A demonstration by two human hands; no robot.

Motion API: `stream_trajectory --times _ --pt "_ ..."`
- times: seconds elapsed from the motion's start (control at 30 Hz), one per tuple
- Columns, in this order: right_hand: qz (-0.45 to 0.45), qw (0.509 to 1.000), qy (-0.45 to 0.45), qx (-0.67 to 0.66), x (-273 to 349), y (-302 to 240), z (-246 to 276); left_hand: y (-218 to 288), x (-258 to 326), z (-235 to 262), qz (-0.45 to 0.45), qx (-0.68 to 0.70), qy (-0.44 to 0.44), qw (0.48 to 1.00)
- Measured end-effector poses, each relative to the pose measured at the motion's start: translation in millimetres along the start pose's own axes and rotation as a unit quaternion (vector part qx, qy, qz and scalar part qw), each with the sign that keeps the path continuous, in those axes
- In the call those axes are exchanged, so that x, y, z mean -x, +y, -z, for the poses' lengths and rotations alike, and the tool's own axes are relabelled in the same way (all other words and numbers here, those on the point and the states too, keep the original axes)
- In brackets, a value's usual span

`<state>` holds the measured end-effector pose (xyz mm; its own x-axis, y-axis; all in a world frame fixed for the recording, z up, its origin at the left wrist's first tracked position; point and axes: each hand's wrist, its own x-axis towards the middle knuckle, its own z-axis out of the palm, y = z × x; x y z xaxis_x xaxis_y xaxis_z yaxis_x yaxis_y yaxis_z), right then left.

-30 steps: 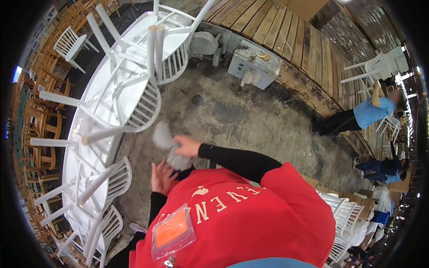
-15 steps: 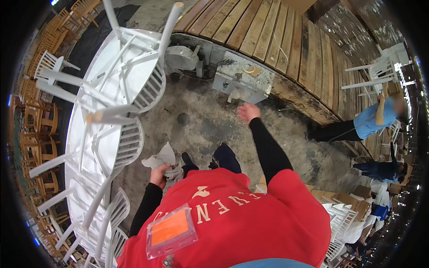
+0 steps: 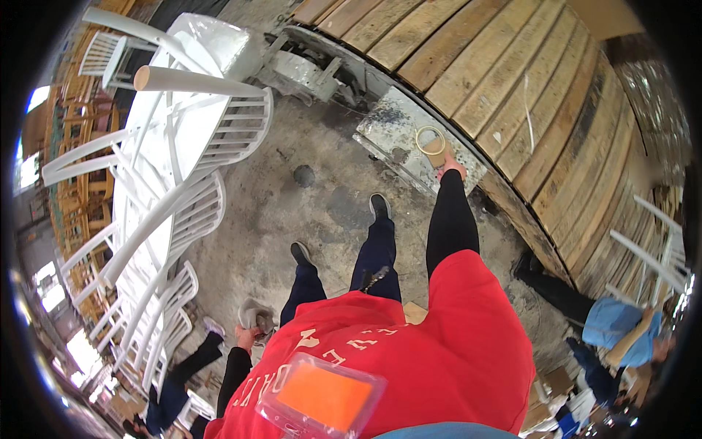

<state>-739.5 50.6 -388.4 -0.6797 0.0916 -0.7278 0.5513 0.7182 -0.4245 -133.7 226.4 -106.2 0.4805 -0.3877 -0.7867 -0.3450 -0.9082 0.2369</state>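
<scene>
Left hand (image 3: 246, 337): we gripped a grey cloth (image 3: 256, 313) | Right hand (image 3: 451, 167): we touched a brown piece (image 3: 436, 156) by a ring (image 3: 418, 140), couldn't tell how open

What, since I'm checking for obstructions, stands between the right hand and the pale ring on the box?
Nothing visible blocks it: the right hand is right beside the pale ring, with a brown piece close to both. Whether they touch is unclear.
</scene>
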Motion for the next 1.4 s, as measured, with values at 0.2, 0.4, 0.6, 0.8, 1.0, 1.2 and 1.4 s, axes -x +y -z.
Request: stream_trajectory --times 0.2,0.4,0.6,0.8,1.0,1.2,1.4 --pt "-0.049 0.986 -0.058 -0.146 -55 16 21 27 32 -24 0.039 0.025 -0.027 0.999" --pt "0.06 0.973 -0.04 -0.221 -62 -30 75 -24 32 -65 0.056 0.097 -0.063 0.992" --pt "-0.139 0.704 -0.662 -0.217 131 36 45 -59 7 -76 -0.12 0.091 0.19 0.97" --pt "0.016 0.459 -0.873 0.166 425 167 -9 -24 41 -38 -0.259 0.339 0.065 0.902" --pt "0.027 0.298 -0.906 0.299 594 316 -16 -135 31 26 -0.427 0.439 0.207 0.763" --pt "-0.029 0.393 -0.843 0.366 693 420 17 -235 64 99 -0.279 0.566 0.103 0.769" --pt "-0.035 0.338 -0.823 0.455 750 478 -5 -294 42 151 -0.239 0.603 0.241 0.722"
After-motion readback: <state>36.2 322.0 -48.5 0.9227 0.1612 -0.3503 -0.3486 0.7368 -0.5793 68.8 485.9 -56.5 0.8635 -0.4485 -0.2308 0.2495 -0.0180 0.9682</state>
